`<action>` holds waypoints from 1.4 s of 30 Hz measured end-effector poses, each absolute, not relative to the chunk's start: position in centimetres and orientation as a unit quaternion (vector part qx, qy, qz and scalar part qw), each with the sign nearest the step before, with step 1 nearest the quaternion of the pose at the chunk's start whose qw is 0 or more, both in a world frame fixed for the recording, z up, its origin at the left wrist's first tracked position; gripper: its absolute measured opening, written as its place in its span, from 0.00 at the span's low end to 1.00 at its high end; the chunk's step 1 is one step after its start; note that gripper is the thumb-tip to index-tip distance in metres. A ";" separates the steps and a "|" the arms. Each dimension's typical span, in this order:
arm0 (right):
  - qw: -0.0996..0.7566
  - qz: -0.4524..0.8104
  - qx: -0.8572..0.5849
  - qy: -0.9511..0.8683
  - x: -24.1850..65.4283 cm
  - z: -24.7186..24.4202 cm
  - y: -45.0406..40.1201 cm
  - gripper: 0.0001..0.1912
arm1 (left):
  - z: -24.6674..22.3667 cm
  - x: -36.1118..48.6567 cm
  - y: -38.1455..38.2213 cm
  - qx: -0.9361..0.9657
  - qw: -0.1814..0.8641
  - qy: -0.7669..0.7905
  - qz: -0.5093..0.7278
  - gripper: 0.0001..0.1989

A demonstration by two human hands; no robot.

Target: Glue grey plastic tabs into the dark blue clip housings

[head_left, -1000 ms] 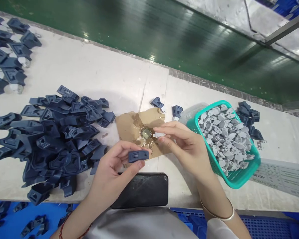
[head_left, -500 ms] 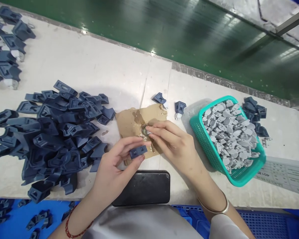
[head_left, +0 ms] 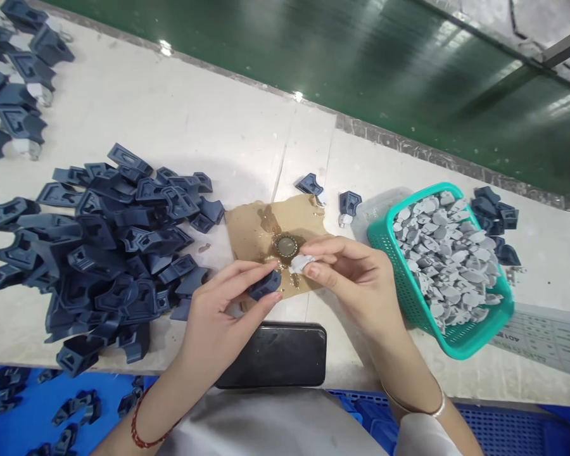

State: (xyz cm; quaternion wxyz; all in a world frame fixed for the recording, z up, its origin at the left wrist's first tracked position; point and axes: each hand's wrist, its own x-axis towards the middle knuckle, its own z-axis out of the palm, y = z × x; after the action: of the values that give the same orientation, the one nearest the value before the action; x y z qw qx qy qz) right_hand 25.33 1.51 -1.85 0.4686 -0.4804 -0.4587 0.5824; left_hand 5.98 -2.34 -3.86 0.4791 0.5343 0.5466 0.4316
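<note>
Between thumb and fingers, my left hand (head_left: pixel 232 297) grips a dark blue plastic part (head_left: pixel 265 286) above the cardboard. Just to its right, my right hand (head_left: pixel 351 272) pinches a small light grey plastic piece (head_left: pixel 300 263), which is close to the blue part but seems apart from it. Beyond both hands, a small round cap (head_left: pixel 286 246) with a ridged rim lies on a brown piece of cardboard (head_left: pixel 242 228). Wet, shiny liquid surrounds the cap. A black phone (head_left: pixel 285 358) lies below my left hand, partly covered by it.
A large heap of dark blue parts (head_left: pixel 123 240) lies at left, with more at far upper left beside grey pieces. The teal basket (head_left: pixel 475 342) at right holds many grey pieces. Two loose blue parts (head_left: pixel 350 202) sit behind the cardboard. A blue bin (head_left: pixel 23 418) is below the table edge.
My right hand has drawn the grey piece back from the round cap toward me, uncovering the cap. The blue part in my left hand has turned, so another side shows.
</note>
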 end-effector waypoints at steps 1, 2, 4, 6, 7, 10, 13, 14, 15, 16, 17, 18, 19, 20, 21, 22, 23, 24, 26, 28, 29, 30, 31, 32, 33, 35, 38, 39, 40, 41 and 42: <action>0.465 0.591 -0.474 -0.458 25.2 -1.9 1.4 0.15 | -3.9 6.0 -2.4 0.527 0.484 0.550 0.432 0.14; 0.461 0.597 -0.470 -0.459 25.1 -1.9 1.2 0.15 | -4.0 6.1 -2.5 0.519 0.489 0.553 0.430 0.13; 0.455 0.602 -0.464 -0.464 24.9 -2.1 0.9 0.14 | -4.1 6.1 -2.6 0.507 0.498 0.559 0.428 0.12; 0.452 0.604 -0.459 -0.469 24.8 -2.3 0.7 0.14 | -4.1 6.1 -2.6 0.502 0.502 0.561 0.427 0.12; 0.449 0.605 -0.459 -0.472 24.8 -2.3 0.6 0.14 | -4.1 6.2 -2.6 0.500 0.503 0.560 0.428 0.11; 0.441 0.602 -0.464 -0.477 24.7 -2.5 0.6 0.13 | -4.2 6.2 -2.6 0.499 0.505 0.557 0.431 0.11; 0.433 0.601 -0.469 -0.481 24.6 -2.7 0.6 0.13 | -4.2 6.3 -2.6 0.503 0.500 0.558 0.432 0.11; 0.432 0.599 -0.470 -0.483 24.6 -2.7 0.5 0.13 | -4.2 6.3 -2.6 0.504 0.497 0.559 0.431 0.11; 0.430 0.596 -0.473 -0.486 24.6 -2.7 0.5 0.12 | -4.2 6.3 -2.6 0.506 0.494 0.560 0.431 0.11; 0.428 0.591 -0.476 -0.490 24.6 -2.7 0.5 0.12 | -4.2 6.3 -2.5 0.508 0.491 0.562 0.430 0.11; 0.425 0.585 -0.482 -0.495 24.6 -2.7 0.5 0.11 | -4.2 6.3 -2.5 0.510 0.488 0.562 0.430 0.10; 0.420 0.579 -0.489 -0.499 24.6 -2.6 0.5 0.10 | -4.2 6.3 -2.5 0.513 0.485 0.563 0.430 0.10; 0.416 0.573 -0.495 -0.503 24.6 -2.6 0.5 0.10 | -4.1 6.3 -2.4 0.515 0.482 0.562 0.432 0.10; 0.412 0.567 -0.502 -0.507 24.6 -2.5 0.5 0.09 | -4.1 6.3 -2.4 0.516 0.479 0.562 0.433 0.10; 0.409 0.559 -0.508 -0.511 24.6 -2.4 0.4 0.09 | -4.1 6.3 -2.4 0.518 0.476 0.563 0.433 0.10; 0.407 0.552 -0.513 -0.517 24.6 -2.3 0.4 0.08 | -4.1 6.3 -2.4 0.520 0.473 0.564 0.433 0.10; 0.406 0.544 -0.515 -0.523 24.6 -2.2 0.4 0.08 | -4.1 6.3 -2.4 0.523 0.470 0.565 0.432 0.10; 0.406 0.537 -0.516 -0.530 24.6 -2.1 0.4 0.08 | -4.1 6.3 -2.5 0.526 0.466 0.567 0.430 0.10; 0.403 0.530 -0.514 -0.541 24.6 -1.9 0.4 0.08 | -4.1 6.3 -2.5 0.529 0.461 0.572 0.426 0.09; 0.396 0.530 -0.511 -0.548 24.6 -1.8 0.3 0.07 | -4.2 6.4 -2.6 0.529 0.459 0.575 0.423 0.09; 0.391 0.529 -0.511 -0.553 24.6 -1.8 0.3 0.07 | -4.2 6.4 -2.6 0.528 0.461 0.575 0.422 0.09; 0.387 0.526 -0.512 -0.559 24.5 -1.8 0.4 0.06 | -4.2 6.4 -2.6 0.527 0.465 0.574 0.421 0.09; 0.383 0.519 -0.512 -0.567 24.5 -1.8 0.3 0.06 | -4.3 6.4 -2.6 0.525 0.468 0.572 0.422 0.09; 0.379 0.509 -0.513 -0.578 24.4 -1.8 0.3 0.05 | -4.3 6.4 -2.6 0.523 0.469 0.571 0.425 0.09; 0.376 0.496 -0.512 -0.592 24.3 -1.7 0.3 0.05 | -4.4 6.4 -2.7 0.520 0.471 0.570 0.427 0.09; 0.373 0.464 -0.507 -0.623 24.1 -1.7 0.3 0.04 | -4.4 6.4 -2.7 0.516 0.474 0.569 0.429 0.09; 0.372 0.417 -0.497 -0.664 24.0 -1.7 0.1 0.04 | -4.4 6.3 -2.7 0.514 0.483 0.562 0.431 0.10; 0.371 0.407 -0.494 -0.673 24.1 -1.8 0.1 0.04 | -4.3 6.3 -2.7 0.516 0.484 0.559 0.433 0.09; 0.369 0.401 -0.492 -0.679 24.2 -1.8 0.1 0.04 | -4.2 6.3 -2.6 0.518 0.483 0.556 0.435 0.09; 0.366 0.397 -0.485 -0.688 24.4 -1.9 0.1 0.05 | -4.0 6.2 -2.6 0.517 0.486 0.554 0.435 0.09; 0.365 0.391 -0.476 -0.698 24.5 -1.9 0.1 0.07 | -3.8 6.2 -2.5 0.514 0.493 0.552 0.434 0.09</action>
State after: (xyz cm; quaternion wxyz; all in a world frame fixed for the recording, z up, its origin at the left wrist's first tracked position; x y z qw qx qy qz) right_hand 24.52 0.06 -1.89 0.3654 -0.4756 -0.6982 0.3910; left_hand 6.19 -2.52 -3.76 0.4928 0.5136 0.5524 0.4339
